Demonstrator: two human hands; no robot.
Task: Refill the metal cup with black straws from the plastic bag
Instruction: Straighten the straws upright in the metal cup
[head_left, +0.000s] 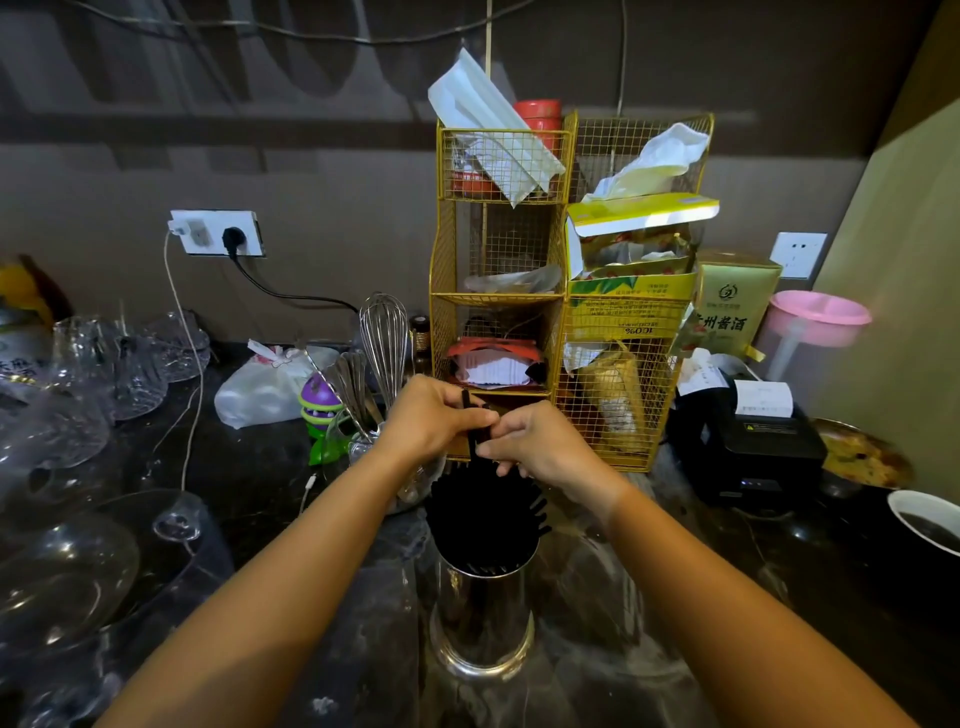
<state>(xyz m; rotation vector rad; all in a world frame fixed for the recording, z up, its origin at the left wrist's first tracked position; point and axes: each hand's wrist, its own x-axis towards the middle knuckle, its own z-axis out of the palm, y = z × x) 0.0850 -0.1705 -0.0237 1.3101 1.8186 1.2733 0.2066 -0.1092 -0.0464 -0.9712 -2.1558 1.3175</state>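
Observation:
A shiny metal cup (480, 618) stands upright on the dark counter in front of me, packed with black straws (483, 512) that fan out above its rim. Just above the fan, my left hand (431, 421) and my right hand (540, 444) meet, and both pinch a single black straw (469, 415) that stands nearly upright between their fingers. Its lower end reaches down toward the bundle. I cannot see a plastic bag of straws near the cup.
A gold wire rack (566, 291) with boxes and papers stands right behind the hands. A utensil holder with a whisk (384, 343) is at back left, glassware (78, 415) fills the left, a receipt printer (748, 441) and a bowl (924, 525) sit right.

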